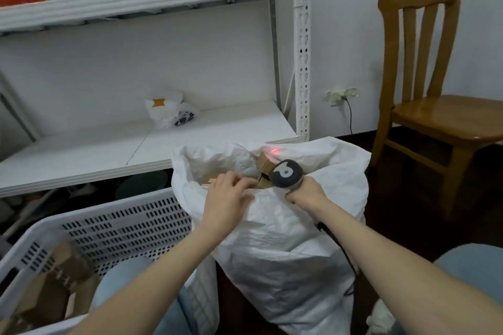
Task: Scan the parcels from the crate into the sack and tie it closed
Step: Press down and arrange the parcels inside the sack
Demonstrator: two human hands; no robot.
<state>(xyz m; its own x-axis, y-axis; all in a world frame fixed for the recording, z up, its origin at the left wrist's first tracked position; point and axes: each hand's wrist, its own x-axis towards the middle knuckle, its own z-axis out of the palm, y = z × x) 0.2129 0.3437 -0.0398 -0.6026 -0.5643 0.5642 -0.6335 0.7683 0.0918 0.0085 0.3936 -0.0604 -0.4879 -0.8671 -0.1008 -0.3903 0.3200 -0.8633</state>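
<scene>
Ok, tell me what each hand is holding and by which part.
The right hand grips the scanner by its handle, below the head. The left hand lies on a parcel at the mouth of the sack; whether it grips it cannot be told.

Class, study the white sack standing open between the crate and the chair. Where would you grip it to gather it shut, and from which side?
Probably the loose rim of the sack, from above on the near side. Its mouth gapes upward, slack crumpled fabric standing above the boxes; the left hand rests at that near edge, while the right hand grips the scanner.
</scene>
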